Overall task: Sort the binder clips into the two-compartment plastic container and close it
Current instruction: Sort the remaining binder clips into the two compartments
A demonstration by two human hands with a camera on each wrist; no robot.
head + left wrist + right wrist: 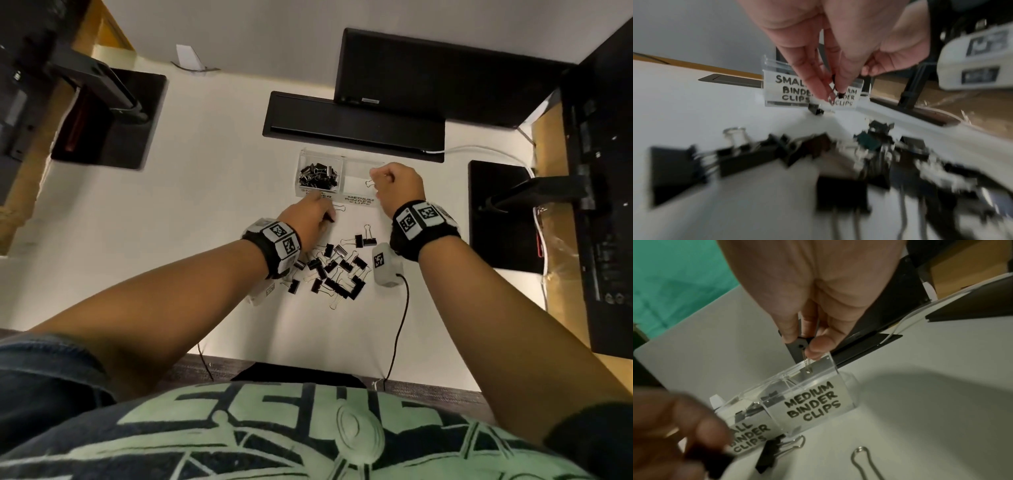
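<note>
Pinching 1 clip (797, 345) each, 2 hands.

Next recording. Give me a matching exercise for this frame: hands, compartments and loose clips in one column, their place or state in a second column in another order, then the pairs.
1. left hand
2. right hand
3. small-clips compartment
4. loose pile of clips

A. on the desk, nearer the person than the container
B. holds a clip over the medium compartment
C. already holds many black clips
D. pinches a clip in front of the container's labels

Pairs: 1-D, 2-B, 3-C, 4-A
</note>
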